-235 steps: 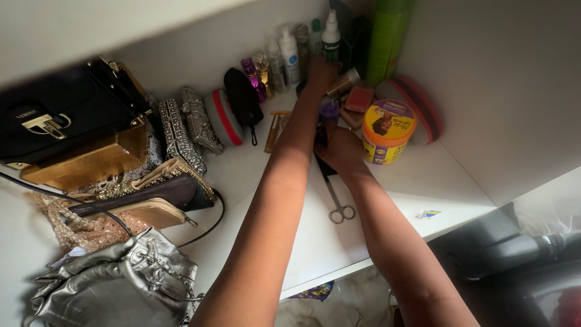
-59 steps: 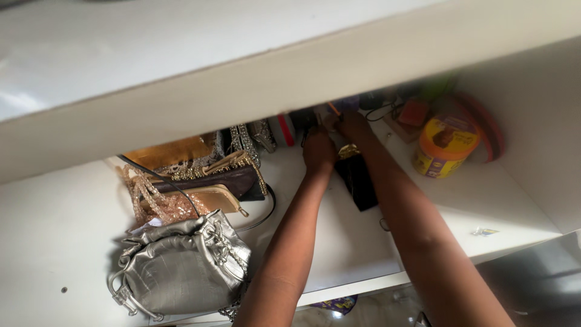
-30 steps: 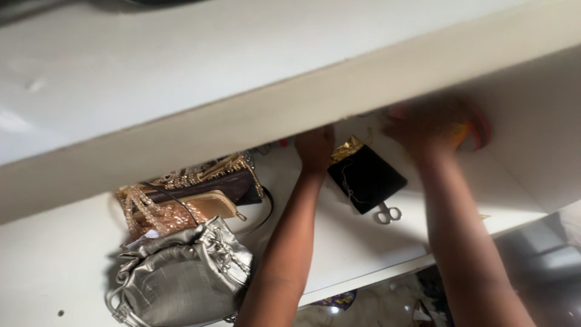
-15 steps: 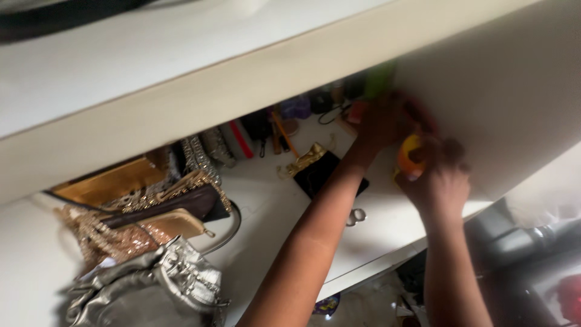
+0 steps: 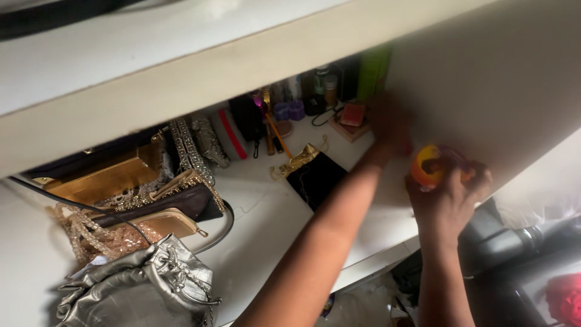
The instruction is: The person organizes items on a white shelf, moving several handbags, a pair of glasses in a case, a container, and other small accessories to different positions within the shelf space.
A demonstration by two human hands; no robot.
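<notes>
My right hand (image 5: 449,200) is shut on a round orange jar (image 5: 428,168) and holds it lifted off the white shelf (image 5: 266,225), close to the shelf's right wall. My left hand (image 5: 390,123) reaches further in, just behind the jar near that wall. It is blurred, so its fingers and whatever it touches are unclear. My left forearm crosses over the shelf's front part. A black pouch with a gold top (image 5: 315,177) lies flat on the shelf just left of that forearm.
Bottles (image 5: 321,85), a green can (image 5: 372,71) and a small red box (image 5: 353,114) stand at the back. Clutch purses (image 5: 163,197), a gold box (image 5: 103,178) and a silver bag (image 5: 136,290) fill the left. The upper shelf board (image 5: 181,79) overhangs. A dark pipe (image 5: 520,242) lies at the lower right.
My right hand has drawn the orange jar outward and to the right, off the shelf. My left hand has slid to the right wall. The view has tilted, showing more of the shelf's back.
</notes>
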